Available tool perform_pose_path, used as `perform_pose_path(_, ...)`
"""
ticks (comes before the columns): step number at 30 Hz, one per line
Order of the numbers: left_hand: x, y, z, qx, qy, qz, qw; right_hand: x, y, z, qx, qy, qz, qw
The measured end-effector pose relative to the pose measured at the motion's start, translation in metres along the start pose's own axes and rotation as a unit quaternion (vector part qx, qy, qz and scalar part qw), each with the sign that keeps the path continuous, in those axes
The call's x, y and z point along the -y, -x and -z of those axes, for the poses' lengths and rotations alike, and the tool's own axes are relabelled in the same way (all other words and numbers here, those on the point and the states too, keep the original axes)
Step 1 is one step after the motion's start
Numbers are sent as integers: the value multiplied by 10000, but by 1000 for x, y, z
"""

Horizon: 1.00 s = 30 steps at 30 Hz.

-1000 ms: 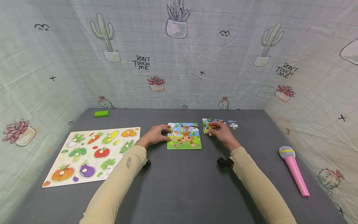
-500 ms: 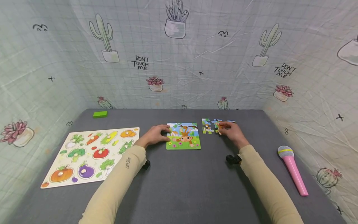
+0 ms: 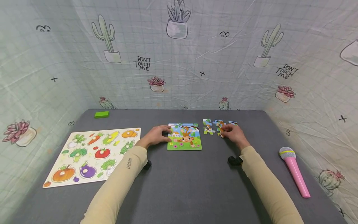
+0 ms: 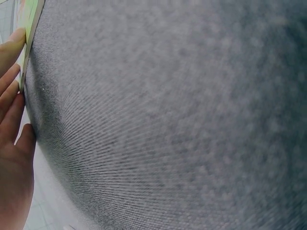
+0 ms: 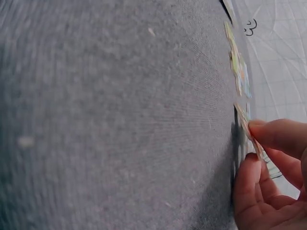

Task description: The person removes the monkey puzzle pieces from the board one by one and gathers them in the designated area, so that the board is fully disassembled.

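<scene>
A square monkey-picture jigsaw board lies at the middle of the table. Along its left edge my left hand rests, thumb and fingers touching it. In the left wrist view that hand's fingers look mostly straight against the board's edge. To the board's right, my right hand pinches a jigsaw piece between thumb and fingers; the right wrist view shows it tilted. Beside that hand lie loose jigsaw pieces with bits of the monkey scene, some partly hidden by the fingers.
A large vegetable peg puzzle board lies on the left, partly behind the left sleeve. A green block sits at the back left. The pink toy microphone lies on the right. Patterned cloth surrounds the table's back and sides.
My right hand has moved right across the loose jigsaw pieces, uncovering the left ones, and now pinches one farther right. My left hand has stayed at the jigsaw board's edge.
</scene>
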<state>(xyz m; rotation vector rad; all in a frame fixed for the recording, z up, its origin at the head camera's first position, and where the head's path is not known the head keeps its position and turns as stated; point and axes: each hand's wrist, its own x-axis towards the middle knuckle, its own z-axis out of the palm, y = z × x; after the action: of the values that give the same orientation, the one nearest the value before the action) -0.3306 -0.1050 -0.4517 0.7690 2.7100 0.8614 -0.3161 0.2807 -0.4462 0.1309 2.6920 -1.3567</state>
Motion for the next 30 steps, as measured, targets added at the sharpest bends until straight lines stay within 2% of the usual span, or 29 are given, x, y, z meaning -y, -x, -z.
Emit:
perform_pose_path(13, -1, 0, 0, 38, -50, -61, 10000, -3, -1, 0, 110, 474, 133, 9987)
perform_pose_path(30, -1, 0, 1, 9, -46, -28, 10000, -3, -3, -1, -11, 679, 188, 9975)
